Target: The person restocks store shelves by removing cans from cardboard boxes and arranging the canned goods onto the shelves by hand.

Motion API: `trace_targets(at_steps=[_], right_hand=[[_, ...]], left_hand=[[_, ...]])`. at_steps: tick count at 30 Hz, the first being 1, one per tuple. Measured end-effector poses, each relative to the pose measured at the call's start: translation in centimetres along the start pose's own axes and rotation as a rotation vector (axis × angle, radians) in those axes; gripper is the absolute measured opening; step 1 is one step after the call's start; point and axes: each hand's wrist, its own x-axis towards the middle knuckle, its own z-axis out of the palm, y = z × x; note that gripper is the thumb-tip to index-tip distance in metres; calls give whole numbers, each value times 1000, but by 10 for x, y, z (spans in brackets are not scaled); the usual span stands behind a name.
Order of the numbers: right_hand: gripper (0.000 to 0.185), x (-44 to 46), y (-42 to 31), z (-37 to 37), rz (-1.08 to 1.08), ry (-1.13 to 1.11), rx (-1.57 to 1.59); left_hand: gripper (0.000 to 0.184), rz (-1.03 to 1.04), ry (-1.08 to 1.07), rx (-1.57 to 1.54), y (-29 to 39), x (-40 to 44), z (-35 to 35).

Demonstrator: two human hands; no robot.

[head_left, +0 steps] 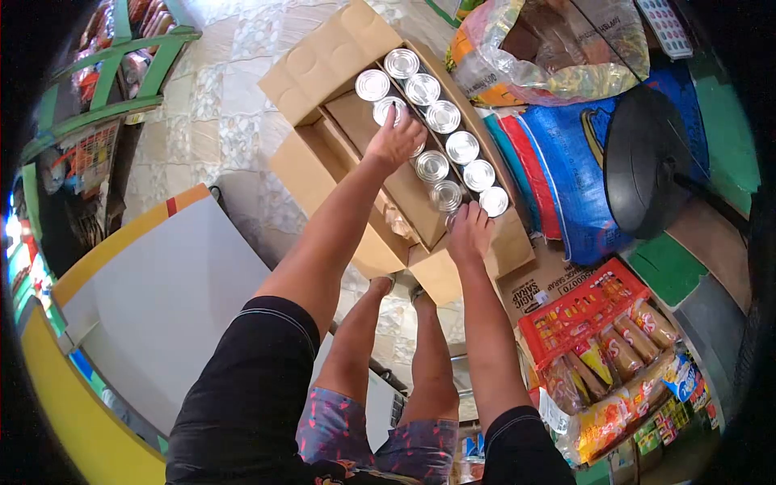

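Shelving with green slats [107, 74] stands at your far left, and a large pale grey panel with a yellow edge [162, 275] is below it. Next, over your bare feet, is an open brown cardboard box [323, 56], with crumpled wrapping [396, 222] in its left part. Your left hand [396, 139] lies over the silver round-topped metal cans [443, 116], fingers moderately spread, one fingertip on a can lid. The cans stand upright in two rows along the box's right side. Your right hand [470, 233] is at the near end of the rows, fingers narrow and bent beside the last cans; you cannot tell whether they grip one. Farther right are a blue sack [566, 162], a black round disc [643, 162] and, below, red-wrapped packs [584, 311].
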Motion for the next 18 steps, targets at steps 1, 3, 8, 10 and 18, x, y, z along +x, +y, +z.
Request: trace_targets(at_steps=[1,3,8,10,18], right_hand=[[50,-1,-4,-12,-8,-42,49],[51,-4,-6,-24,-12,-35,150],[56,-16,-13,-45,37,34,350],[59,-11,-17,-59,66,-85,521],[61,-98,26,-165,291,-104,1086]], left_hand=[[41,11,-45,-11,0,4,-5],[41,126,-108,33,-3,12,-5],[29,249,-42,71,-24,3,-6],[26,296,48,30,-36,-9,-5],[73,-233,135,-736,-68,-127,-124]])
